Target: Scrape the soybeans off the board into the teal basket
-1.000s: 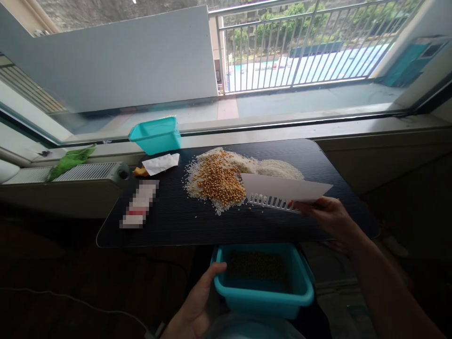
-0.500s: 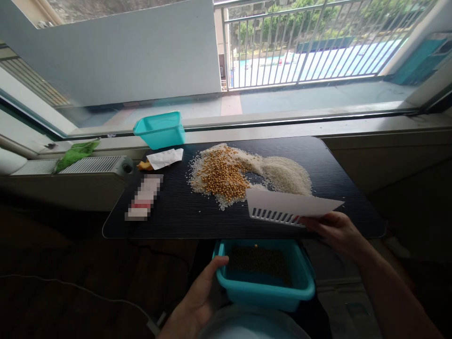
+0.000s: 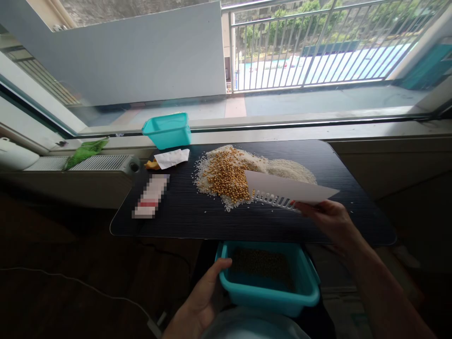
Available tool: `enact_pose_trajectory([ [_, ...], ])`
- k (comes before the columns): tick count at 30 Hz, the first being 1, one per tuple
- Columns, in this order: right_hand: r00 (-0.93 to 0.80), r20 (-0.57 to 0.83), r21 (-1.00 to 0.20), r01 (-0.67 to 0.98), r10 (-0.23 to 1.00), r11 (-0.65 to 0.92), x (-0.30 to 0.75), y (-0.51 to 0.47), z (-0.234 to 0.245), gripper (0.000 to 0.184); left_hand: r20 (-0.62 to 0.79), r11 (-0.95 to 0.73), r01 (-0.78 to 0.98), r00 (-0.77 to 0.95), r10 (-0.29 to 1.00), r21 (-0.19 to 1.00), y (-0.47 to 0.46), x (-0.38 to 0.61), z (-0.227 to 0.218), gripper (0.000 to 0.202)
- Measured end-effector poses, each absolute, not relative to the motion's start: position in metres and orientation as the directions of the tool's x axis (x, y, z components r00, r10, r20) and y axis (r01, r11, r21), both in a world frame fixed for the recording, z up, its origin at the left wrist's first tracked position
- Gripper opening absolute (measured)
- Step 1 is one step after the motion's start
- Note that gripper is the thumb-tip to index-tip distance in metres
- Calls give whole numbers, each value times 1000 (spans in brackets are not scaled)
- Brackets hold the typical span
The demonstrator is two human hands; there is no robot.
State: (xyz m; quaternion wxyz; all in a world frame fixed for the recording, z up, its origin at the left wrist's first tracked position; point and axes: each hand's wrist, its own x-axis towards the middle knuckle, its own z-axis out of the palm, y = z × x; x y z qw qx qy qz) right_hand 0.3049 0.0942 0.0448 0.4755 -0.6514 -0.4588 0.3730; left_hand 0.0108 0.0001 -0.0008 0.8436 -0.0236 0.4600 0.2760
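My right hand [image 3: 330, 216] is closed on a white slotted scoop [image 3: 287, 184], whose row of slots runs along its lower edge. The scoop's left end is at the yellow beans [image 3: 226, 179], which look like soybeans. White rice [image 3: 291, 168] lies under and around the beans and in a mound to the right, partly hidden behind the scoop. My left hand [image 3: 208, 287] grips the left rim of a teal plastic tub [image 3: 271, 294] in my lap, thumb over the edge. Dark small grains [image 3: 263, 266], too dim to name, cover part of its bottom.
A second teal tub [image 3: 167, 134] stands by the window behind the black table [image 3: 197, 223]. White paper [image 3: 172, 158] and a blurred pale packet [image 3: 151, 195] lie on the table's left. A green cloth [image 3: 86, 153] hangs over the radiator [image 3: 106, 165].
My right hand has moved the scoop up and slightly left against the beans, with its slotted edge now nearer the pile. My left hand keeps its hold on the tub. The view has shifted slightly.
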Motion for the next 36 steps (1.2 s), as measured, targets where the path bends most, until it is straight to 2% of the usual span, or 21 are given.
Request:
enact_pose_trajectory([
  [6,261,-32,-961,256,965,-101,297,106,46,32,-750,842,-502,475,460,198,1,7,17,61],
  [10,230,-42,-961,255,972,-102,295,107,44,30,-782,847,-489,437,445,208,3,9,36,61],
  [19,189,-70,-966,232,980,-114,290,111,39,33,-807,827,-518,381,452,219,1,9,7,67],
  [27,189,-86,-968,217,978,-127,296,101,40,41,-819,839,-498,374,435,218,3,12,11,63],
  [36,226,-112,-965,206,968,-160,306,80,47,38,-827,837,-503,362,431,216,4,12,15,64],
])
